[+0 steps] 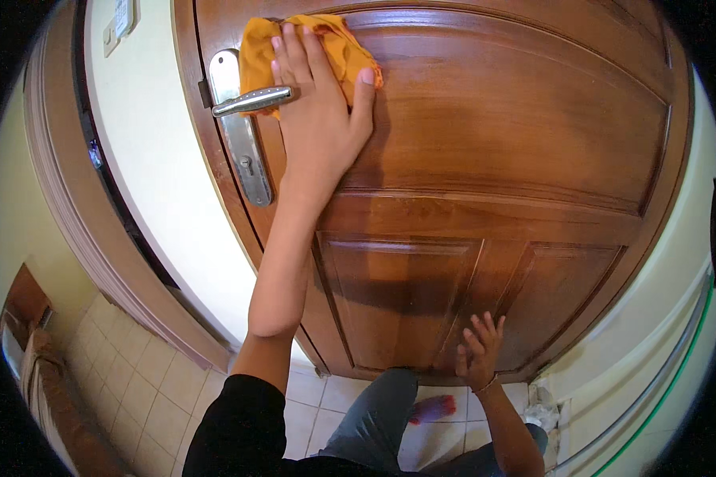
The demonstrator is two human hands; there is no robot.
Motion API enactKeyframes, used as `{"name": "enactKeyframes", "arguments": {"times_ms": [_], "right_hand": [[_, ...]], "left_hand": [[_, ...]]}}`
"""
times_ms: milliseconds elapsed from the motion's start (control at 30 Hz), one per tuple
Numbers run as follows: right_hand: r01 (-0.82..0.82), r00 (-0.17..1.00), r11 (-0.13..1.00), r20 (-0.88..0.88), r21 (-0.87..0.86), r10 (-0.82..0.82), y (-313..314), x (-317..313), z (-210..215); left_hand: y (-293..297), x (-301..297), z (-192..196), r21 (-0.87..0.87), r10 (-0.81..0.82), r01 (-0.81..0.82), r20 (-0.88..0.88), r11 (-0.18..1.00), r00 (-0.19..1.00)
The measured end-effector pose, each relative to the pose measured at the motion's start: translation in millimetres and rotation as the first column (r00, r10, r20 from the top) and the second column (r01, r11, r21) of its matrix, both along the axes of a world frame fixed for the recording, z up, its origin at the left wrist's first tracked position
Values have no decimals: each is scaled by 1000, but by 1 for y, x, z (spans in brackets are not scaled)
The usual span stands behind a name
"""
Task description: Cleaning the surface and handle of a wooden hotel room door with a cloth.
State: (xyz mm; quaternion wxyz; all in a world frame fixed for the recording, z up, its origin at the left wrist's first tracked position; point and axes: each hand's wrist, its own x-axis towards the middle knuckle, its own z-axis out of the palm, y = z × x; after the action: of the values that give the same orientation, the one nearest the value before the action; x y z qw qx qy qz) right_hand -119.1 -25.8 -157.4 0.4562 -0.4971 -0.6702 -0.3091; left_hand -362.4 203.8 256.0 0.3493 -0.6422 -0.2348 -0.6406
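Note:
An orange cloth (344,52) is spread against the brown wooden door (501,127) at its upper left, beside the lock plate (253,163). My left hand (314,103) lies flat over it, fingers stretched upward and thumb apart, pressing it to the wood. The metal door handle (250,102) reaches across to the edge of that hand, its tip by the wrist side of the fingers. Lower down, my right hand (479,354) hangs in front of the door's bottom panels, empty, with its fingers spread and slightly curled.
White wall (171,159) runs left of the door frame, with a switch (111,38) high on it. A doorway frame (79,199) stands further left. Green and grey hoses (660,405) run down the right wall. A purple-and-red object (433,409) lies on the tiled floor (342,393).

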Motion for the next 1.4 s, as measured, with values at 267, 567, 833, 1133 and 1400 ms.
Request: {"name": "enactKeyframes", "arguments": {"times_ms": [267, 567, 833, 1133, 1400], "right_hand": [[-157, 986, 985, -75, -76, 152, 0, -20, 22], [-182, 980, 973, -109, -141, 167, -11, -20, 25], [-188, 981, 966, -81, -179, 176, -21, -23, 40], [-150, 985, 964, -112, -220, 128, -29, -16, 37], [-165, 982, 963, -124, -215, 141, -19, -10, 35]], "left_hand": [[1, -2, -11, 10, -62, 62, -40, 998, 997], [-24, 29, -28, -5, -39, 39, -254, 999, 967], [-38, 63, -48, -58, -80, 75, -101, 996, 992], [-29, 50, -31, 15, -87, 86, 46, 996, 995], [-35, 33, -92, -211, 62, -66, -25, 975, 998]]}}
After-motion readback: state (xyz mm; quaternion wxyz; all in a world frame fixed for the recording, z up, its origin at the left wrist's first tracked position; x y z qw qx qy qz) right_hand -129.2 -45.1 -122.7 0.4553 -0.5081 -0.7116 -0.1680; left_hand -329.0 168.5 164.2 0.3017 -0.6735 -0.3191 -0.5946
